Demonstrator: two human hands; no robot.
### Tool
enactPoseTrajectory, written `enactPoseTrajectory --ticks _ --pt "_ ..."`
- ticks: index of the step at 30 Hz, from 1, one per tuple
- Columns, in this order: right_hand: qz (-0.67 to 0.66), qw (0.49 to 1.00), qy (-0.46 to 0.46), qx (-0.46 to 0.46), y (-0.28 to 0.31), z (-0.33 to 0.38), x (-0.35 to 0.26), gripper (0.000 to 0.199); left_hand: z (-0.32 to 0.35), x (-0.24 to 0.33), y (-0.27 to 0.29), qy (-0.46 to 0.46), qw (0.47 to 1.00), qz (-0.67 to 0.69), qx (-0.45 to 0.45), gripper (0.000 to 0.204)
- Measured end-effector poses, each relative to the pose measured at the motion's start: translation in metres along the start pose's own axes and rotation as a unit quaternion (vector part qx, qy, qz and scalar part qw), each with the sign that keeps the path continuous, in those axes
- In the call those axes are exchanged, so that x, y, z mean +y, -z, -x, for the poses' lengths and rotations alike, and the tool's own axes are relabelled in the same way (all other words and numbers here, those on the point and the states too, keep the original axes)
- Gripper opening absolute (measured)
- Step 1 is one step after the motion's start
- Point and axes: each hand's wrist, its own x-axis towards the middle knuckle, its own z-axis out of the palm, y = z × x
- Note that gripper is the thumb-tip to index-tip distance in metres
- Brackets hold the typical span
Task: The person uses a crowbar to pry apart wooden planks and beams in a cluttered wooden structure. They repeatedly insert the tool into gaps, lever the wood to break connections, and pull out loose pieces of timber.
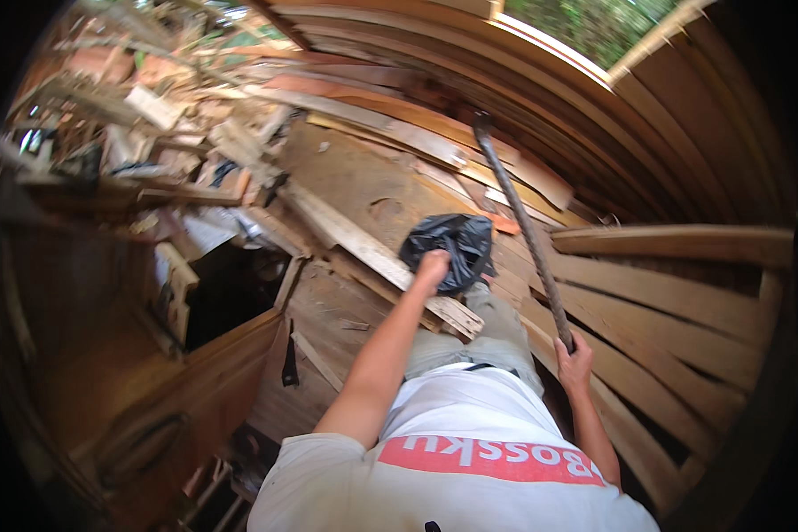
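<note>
A black plastic bag (459,238) hangs from my left hand (433,268), whose fingers are closed round its gathered part, in front of my legs. What the bag holds, if anything, is hidden. My right hand (575,356) is wrapped round the lower end of a long, dark, rusty crowbar (528,226). The bar slants up and away to the left, its far tip near the plank wall. Just left of the bag, a pale wooden board (363,244) lies slantwise, its near end beside my left forearm.
Broken timber and debris (160,133) are heaped at the far left. A dark square opening (235,288) with wooden edges lies left of me. Gapped slats (674,328) run along my right. Loose planks (390,129) lie along the board wall (541,89), below a window opening.
</note>
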Motion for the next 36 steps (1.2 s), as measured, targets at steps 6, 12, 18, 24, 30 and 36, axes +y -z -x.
enactPoseTrajectory --ticks 6,12,18,24,30,36 --pt "0.010 0.999 0.014 -0.051 0.002 -0.010 -0.004 0.024 0.013 0.002 -0.022 -0.127 0.937 -0.315 0.083 0.039" --pt "0.008 0.991 0.093 -0.091 -0.008 -0.017 -0.013 0.025 0.089 0.038 -0.018 -0.306 0.886 -0.331 0.109 0.032" --pt "0.080 0.979 0.084 -0.167 -0.029 -0.023 -0.057 0.029 0.089 0.027 0.048 -0.431 0.829 -0.219 0.280 0.025" --pt "0.178 0.956 0.143 -0.186 -0.068 -0.032 -0.142 0.034 0.035 0.016 0.197 -0.261 0.834 -0.066 0.481 0.031" --pt "0.263 0.931 0.158 -0.199 -0.117 -0.036 -0.249 0.029 -0.006 0.064 0.309 -0.145 0.907 -0.060 0.391 0.043" --pt "0.364 0.890 0.210 -0.175 -0.157 -0.057 -0.378 0.030 -0.026 0.080 0.302 -0.074 0.931 -0.155 0.322 0.054"
